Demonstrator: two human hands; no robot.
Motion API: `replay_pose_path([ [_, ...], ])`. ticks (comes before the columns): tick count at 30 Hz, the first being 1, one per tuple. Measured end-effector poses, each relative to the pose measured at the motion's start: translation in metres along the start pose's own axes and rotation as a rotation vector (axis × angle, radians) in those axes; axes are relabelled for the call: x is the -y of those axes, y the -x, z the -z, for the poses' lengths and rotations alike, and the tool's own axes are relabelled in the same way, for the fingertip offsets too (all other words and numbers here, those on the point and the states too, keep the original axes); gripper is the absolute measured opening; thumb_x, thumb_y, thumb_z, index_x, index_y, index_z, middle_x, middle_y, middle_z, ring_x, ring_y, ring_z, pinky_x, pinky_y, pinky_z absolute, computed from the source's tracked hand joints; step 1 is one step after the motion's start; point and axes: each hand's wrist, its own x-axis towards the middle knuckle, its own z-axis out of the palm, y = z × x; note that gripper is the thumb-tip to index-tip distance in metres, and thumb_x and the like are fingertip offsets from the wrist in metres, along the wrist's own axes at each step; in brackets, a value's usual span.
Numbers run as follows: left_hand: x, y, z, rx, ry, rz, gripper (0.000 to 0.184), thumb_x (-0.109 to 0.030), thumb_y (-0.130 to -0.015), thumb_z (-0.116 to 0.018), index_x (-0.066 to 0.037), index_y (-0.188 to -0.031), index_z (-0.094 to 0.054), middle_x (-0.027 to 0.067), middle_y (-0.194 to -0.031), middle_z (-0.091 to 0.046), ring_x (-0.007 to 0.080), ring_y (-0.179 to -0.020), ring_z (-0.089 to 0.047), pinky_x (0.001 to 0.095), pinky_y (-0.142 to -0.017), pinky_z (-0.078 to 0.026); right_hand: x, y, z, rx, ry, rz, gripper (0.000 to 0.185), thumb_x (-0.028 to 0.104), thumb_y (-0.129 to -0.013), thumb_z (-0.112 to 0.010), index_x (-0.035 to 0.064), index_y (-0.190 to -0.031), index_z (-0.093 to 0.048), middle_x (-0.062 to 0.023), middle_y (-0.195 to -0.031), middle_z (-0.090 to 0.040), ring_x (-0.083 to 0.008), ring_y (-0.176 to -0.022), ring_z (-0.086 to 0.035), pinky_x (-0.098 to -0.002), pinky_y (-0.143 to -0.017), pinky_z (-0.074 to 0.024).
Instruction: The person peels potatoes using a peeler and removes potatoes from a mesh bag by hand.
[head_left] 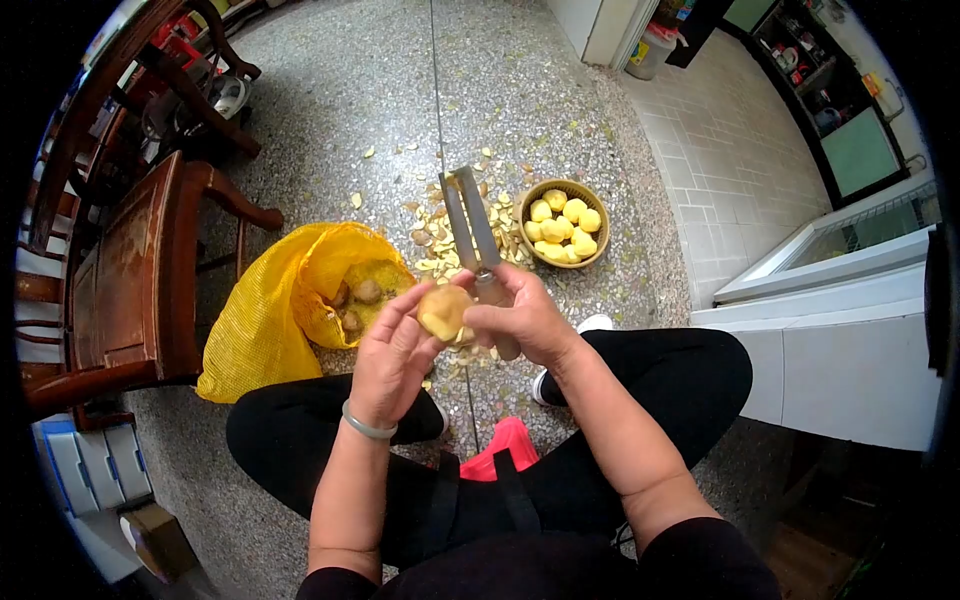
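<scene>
My left hand [388, 358] is closed around a partly peeled potato [443, 314], which shows a pale bare patch on its front and brown skin above. My right hand [537, 322] grips the handle of a peeler [480, 232] whose long metal blade has a slot down the middle and points away from me. The right thumb presses against the potato's side. Under and beyond the blade, peelings [440, 240] lie scattered on the speckled floor. Part of the peeler's handle is hidden by my right fingers.
A yellow mesh bag [262, 305] at the left lies open with unpeeled potatoes [368, 291] inside. Ahead right stands a round basket [527, 232] of peeled potatoes [552, 231]. A wooden chair [135, 270] borders the left; a white door [840, 265] stands at the right.
</scene>
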Motion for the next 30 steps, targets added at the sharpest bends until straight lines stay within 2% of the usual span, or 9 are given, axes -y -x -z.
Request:
replay_pose_path([
  [3,0.002,0.002,0.002,-0.017,-0.025,0.060,0.037,-0.025,-0.091,-0.057,-0.010,-0.123,-0.046,0.0157,-0.138,-0.041,0.0259,-0.122,-0.047,0.0403,-0.098,-0.043,-0.002,-0.002,0.004,0.055,0.088,0.004,0.045,0.010,-0.074,-0.072,0.0027,-0.115,-0.055,-0.0036,-0.093,-0.061,-0.0063,-0.064,-0.056,-0.0200,-0.053,-0.0458],
  [10,-0.001,0.003,0.005,-0.082,0.193,0.111,0.036,-0.018,-0.088,-0.062,-0.010,-0.119,-0.047,0.0156,-0.132,-0.047,0.0257,-0.117,-0.050,0.0403,-0.099,-0.042,0.001,-0.002,0.000,0.082,0.278,-0.004,0.036,0.016,-0.079,-0.068,0.0032,-0.111,-0.059,-0.0038,-0.097,-0.062,-0.0080,-0.071,-0.058,-0.0225,-0.060,-0.0477],
  [12,0.000,0.003,0.008,-0.100,0.244,0.051,0.042,-0.016,-0.085,-0.064,-0.008,-0.121,-0.045,0.0144,-0.126,-0.050,0.0257,-0.117,-0.049,0.0406,-0.102,-0.039,-0.013,-0.009,0.002,-0.070,0.537,0.452,0.035,0.023,-0.084,-0.066,-0.0006,-0.110,-0.059,-0.0093,-0.092,-0.066,-0.0159,-0.078,-0.063,-0.0293,-0.069,-0.0506],
  [13,-0.001,0.002,0.008,-0.101,0.245,0.048,0.042,-0.016,-0.085,-0.064,-0.008,-0.121,-0.045,0.0144,-0.126,-0.050,0.0257,-0.117,-0.049,0.0406,-0.102,-0.039,-0.003,-0.005,0.001,-0.117,0.709,0.478,0.031,0.021,-0.086,-0.063,-0.0017,-0.108,-0.060,-0.0160,-0.099,-0.066,-0.0257,-0.092,-0.064,-0.0335,-0.079,-0.0495],
  [16,-0.005,-0.001,0.007,-0.104,0.260,0.021,0.046,-0.014,-0.083,-0.063,-0.006,-0.124,-0.043,0.0137,-0.123,-0.050,0.0256,-0.118,-0.048,0.0415,-0.104,-0.037,-0.002,-0.003,0.000,-0.135,0.922,0.655,0.031,0.015,-0.085,-0.062,0.0000,-0.112,-0.058,-0.0147,-0.096,-0.064,-0.0214,-0.085,-0.063,-0.0291,-0.074,-0.0486],
  [18,-0.004,-0.001,0.005,-0.134,0.232,-0.014,0.052,-0.019,-0.082,-0.068,-0.006,-0.125,-0.043,0.0123,-0.124,-0.050,0.0251,-0.116,-0.049,0.0419,-0.103,-0.038,0.002,0.003,-0.009,-0.161,0.920,0.585,0.028,0.013,-0.080,-0.065,0.0011,-0.105,-0.059,-0.0157,-0.090,-0.063,-0.0271,-0.079,-0.064,-0.0321,-0.068,-0.0490],
  [21,0.005,0.003,0.019,-0.138,0.338,-0.010,0.056,-0.027,-0.078,-0.073,-0.006,-0.123,-0.047,0.0105,-0.122,-0.052,0.0247,-0.115,-0.050,0.0423,-0.102,-0.039,-0.002,0.003,-0.014,-0.096,1.072,0.785,0.025,0.011,-0.071,-0.070,0.0044,-0.093,-0.059,-0.0132,-0.079,-0.062,-0.0317,-0.071,-0.062,-0.0376,-0.062,-0.0487],
  [25,0.004,0.004,0.019,-0.098,0.328,-0.041,0.055,-0.033,-0.074,-0.075,-0.008,-0.118,-0.052,0.0090,-0.118,-0.054,0.0241,-0.112,-0.051,0.0421,-0.099,-0.041,-0.003,0.000,-0.014,-0.082,1.135,0.854,0.027,0.011,-0.070,-0.071,0.0043,-0.094,-0.059,-0.0129,-0.080,-0.062,-0.0312,-0.071,-0.062,-0.0376,-0.063,-0.0489],
  [30,0.003,0.004,0.023,-0.118,0.393,-0.028,0.050,-0.022,-0.077,-0.070,-0.007,-0.119,-0.048,0.0092,-0.117,-0.054,0.0234,-0.107,-0.053,0.0419,-0.098,-0.041,-0.018,-0.009,-0.005,-0.205,1.091,0.843,0.022,0.017,-0.070,-0.070,0.0073,-0.086,-0.059,-0.0100,-0.075,-0.061,-0.0293,-0.069,-0.062,-0.0385,-0.060,-0.0490],
])
